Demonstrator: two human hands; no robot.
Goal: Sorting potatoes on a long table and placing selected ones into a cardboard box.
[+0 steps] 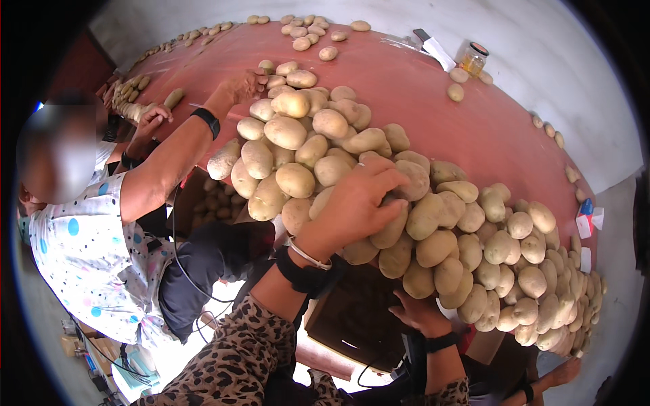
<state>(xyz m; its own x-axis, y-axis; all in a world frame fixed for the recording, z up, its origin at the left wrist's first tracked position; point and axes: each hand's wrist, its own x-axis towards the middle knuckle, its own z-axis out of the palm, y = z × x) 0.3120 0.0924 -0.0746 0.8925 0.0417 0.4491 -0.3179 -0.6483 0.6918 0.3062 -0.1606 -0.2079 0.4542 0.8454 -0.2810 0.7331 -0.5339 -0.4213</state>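
A large heap of pale yellow potatoes [433, 248] lies along the near edge of the red table [433, 101]. My left hand [355, 206] reaches over the heap, wearing a light bracelet and a black wristband. Its fingers are bent round a potato [411, 179], and other potatoes press close under the palm. Below the table edge is my right hand [420, 314], near the underside of the heap, with a black band on the wrist. The fingers that show there are apart and hold nothing I can see.
At left a co-worker in a dotted white shirt [88, 250] reaches to the heap's far end. Another person's hand [565, 371] shows at lower right. Cardboard boxes [352, 325] stand below the table. A glass jar [474, 59] and loose potatoes [311, 30] sit farther back.
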